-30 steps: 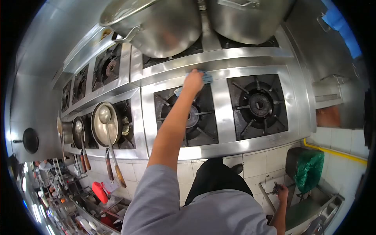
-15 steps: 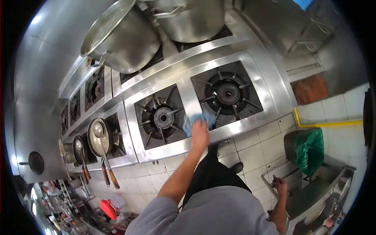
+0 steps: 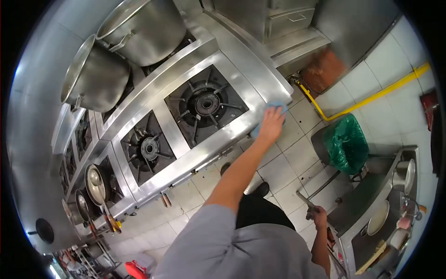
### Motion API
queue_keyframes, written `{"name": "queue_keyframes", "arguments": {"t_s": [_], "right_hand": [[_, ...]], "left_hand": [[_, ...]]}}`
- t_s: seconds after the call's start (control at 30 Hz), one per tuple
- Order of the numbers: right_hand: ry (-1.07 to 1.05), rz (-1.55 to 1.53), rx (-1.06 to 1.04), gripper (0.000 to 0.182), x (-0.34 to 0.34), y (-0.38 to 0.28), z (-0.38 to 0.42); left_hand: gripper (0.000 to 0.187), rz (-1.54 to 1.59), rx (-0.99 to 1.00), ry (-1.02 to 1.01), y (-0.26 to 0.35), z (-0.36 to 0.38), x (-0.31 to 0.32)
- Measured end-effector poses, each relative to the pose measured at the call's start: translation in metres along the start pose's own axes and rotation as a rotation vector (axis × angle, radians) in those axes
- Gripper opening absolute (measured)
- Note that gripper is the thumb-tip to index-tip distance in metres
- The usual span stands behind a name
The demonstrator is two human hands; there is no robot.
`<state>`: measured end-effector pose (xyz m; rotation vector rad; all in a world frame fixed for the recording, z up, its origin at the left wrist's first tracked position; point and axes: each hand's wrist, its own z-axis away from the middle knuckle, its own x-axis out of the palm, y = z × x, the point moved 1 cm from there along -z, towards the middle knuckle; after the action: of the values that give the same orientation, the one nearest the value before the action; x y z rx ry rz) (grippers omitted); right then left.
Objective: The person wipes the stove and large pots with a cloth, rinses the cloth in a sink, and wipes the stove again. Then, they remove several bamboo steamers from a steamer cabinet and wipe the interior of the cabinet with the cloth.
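Observation:
My left hand (image 3: 271, 124) is closed on a blue cloth (image 3: 276, 106), pressing it on the front right corner of the steel stove (image 3: 253, 114). Part of the cloth hangs below the hand over the front edge. Down at my side, near the corner of the steel sink (image 3: 341, 244), my right hand (image 3: 319, 217) has its fingers curled round something small and dark that I cannot make out. Left of the cloth are two burners with black grates, the nearer burner (image 3: 207, 104) and the farther burner (image 3: 149, 149).
Two large steel pots, a front pot (image 3: 148, 35) and another pot (image 3: 100, 76), stand on the back burners. Pans with ladles, including a frying pan (image 3: 96, 183), sit at left, handles jutting out. A green-lined bin (image 3: 346, 144) and yellow pipe (image 3: 371, 100) are at right.
My left hand has moved the cloth rightward from between the two burners to the stove's front right corner. The view has turned right, showing more of the sink.

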<state>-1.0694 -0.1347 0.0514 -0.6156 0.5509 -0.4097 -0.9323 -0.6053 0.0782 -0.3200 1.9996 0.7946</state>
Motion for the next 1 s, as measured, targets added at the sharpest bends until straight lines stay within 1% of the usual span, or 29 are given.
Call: {"name": "queue_keyframes", "arguments": {"t_s": [0.07,0.13,0.17,0.23,0.27,0.3,0.37,0.4,0.43,0.47,0.5,0.53,0.57,0.63,0.7,0.73,0.77,0.8,0.83,0.87,0.9,0.93,0.97,1.0], "right_hand": [[0.0,0.043,-0.008,0.023,-0.004,0.002,-0.005],[-0.024,0.073,-0.037,0.021,-0.009,0.002,-0.012],[-0.043,0.08,-0.041,0.021,-0.015,0.005,-0.021],[-0.099,0.118,-0.211,0.02,-0.024,0.023,-0.048],[-0.127,0.026,-0.161,0.018,-0.022,0.015,-0.052],[-0.159,0.029,-0.17,0.018,-0.021,0.005,-0.056],[-0.155,0.248,-0.096,0.017,-0.02,-0.021,-0.063],[-0.175,0.174,-0.19,0.019,-0.016,-0.016,-0.077],[-0.203,0.181,-0.203,0.019,-0.011,-0.026,-0.084],[-0.224,0.272,-0.248,0.02,-0.008,-0.04,-0.09],[-0.237,0.363,-0.289,0.022,-0.006,-0.048,-0.089],[-0.236,0.415,-0.324,0.024,-0.008,-0.031,-0.119],[-0.238,0.421,-0.322,0.024,-0.007,-0.038,-0.115],[-0.154,0.439,-0.409,0.025,-0.001,-0.067,-0.102],[-0.156,0.406,-0.42,0.025,-0.004,-0.067,-0.099],[-0.163,0.368,-0.434,0.026,-0.004,-0.066,-0.095],[-0.155,0.368,-0.427,0.026,-0.005,-0.063,-0.087],[-0.165,0.283,-0.329,0.026,-0.004,-0.061,-0.074],[-0.173,0.198,-0.232,0.026,-0.004,-0.059,-0.062],[-0.163,0.202,-0.227,0.026,-0.008,-0.048,-0.058],[-0.203,0.188,-0.211,0.025,-0.013,-0.023,-0.064],[-0.242,0.172,-0.199,0.025,-0.015,-0.002,-0.067],[-0.23,0.176,-0.206,0.025,-0.013,0.011,-0.061],[-0.181,0.217,-0.222,0.025,-0.012,0.022,-0.053]], "left_hand": [[0.046,0.028,-0.008,0.018,0.008,-0.032,0.017],[0.046,-0.036,-0.138,0.019,0.008,-0.045,0.008],[0.046,-0.051,-0.153,0.021,0.002,-0.034,0.0],[0.048,0.015,-0.265,0.134,-0.016,0.011,-0.031],[0.051,-0.025,-0.286,0.121,-0.024,0.041,-0.047],[0.054,-0.068,-0.309,0.11,-0.033,0.077,-0.063],[0.056,-0.187,-0.352,0.179,-0.055,0.159,-0.092],[0.056,-0.266,-0.421,0.168,-0.063,0.198,-0.114],[0.057,-0.34,-0.491,0.153,-0.073,0.236,-0.138],[0.058,-0.376,-0.61,0.148,-0.097,0.278,-0.154],[0.062,-0.498,-0.659,0.22,-0.119,0.325,-0.169],[0.065,-0.527,-0.697,0.292,-0.119,0.356,-0.2],[0.062,-0.46,-0.936,0.235,-0.137,0.39,-0.226],[0.057,-0.488,-1.117,0.34,-0.173,0.465,-0.254],[0.052,-0.302,-1.308,0.483,-0.204,0.519,-0.274],[0.052,-0.296,-1.304,0.478,-0.209,0.522,-0.269],[0.055,-0.391,-1.26,0.406,-0.214,0.522,-0.265],[0.059,-0.484,-1.212,0.336,-0.214,0.515,-0.264],[0.062,-0.542,-1.202,0.401,-0.211,0.499,-0.24],[0.066,-0.496,-1.25,0.456,-0.182,0.452,-0.228],[0.07,-0.577,-1.053,0.534,-0.172,0.432,-0.2],[0.072,-0.496,-0.946,0.549,-0.163,0.406,-0.179],[0.071,-0.468,-0.973,0.518,-0.12,0.364,-0.17],[0.07,-0.443,-0.824,0.537,-0.114,0.347,-0.144]]}}
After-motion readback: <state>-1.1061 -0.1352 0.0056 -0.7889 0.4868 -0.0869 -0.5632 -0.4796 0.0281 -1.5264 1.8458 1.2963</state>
